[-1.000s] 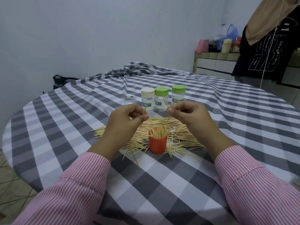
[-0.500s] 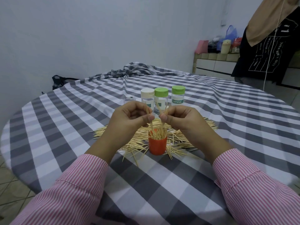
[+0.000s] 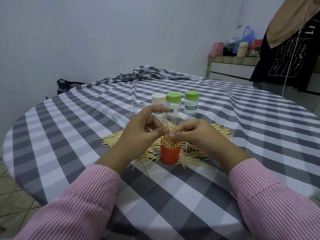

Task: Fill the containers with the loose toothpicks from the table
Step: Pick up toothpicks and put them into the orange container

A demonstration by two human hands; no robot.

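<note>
Left hand (image 3: 140, 130) and right hand (image 3: 194, 134) side by side, each pinching upright toothpicks (image 3: 164, 121) between thumb and fingers, directly above orange cup (image 3: 170, 154). Cup partly filled, upright amid loose toothpick pile (image 3: 218, 134) on checked tablecloth (image 3: 78, 135). Three capped containers (image 3: 191, 105) behind.

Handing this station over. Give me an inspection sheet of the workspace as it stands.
Surface: round table under a grey-and-white checked cloth, bunched at the far edge.
Job's things: orange cup upright, partly filled with toothpicks; loose toothpicks piled around it; three capped jars and a small clear cup behind.
Clutter: nothing seen on the table.
Hands: left hand and right hand each pinch toothpicks above the orange cup.
Cables: thin white cord hanging by the bystander.
Surroundings: bystander at right; tiled counter with bags; dark bag by the wall.
</note>
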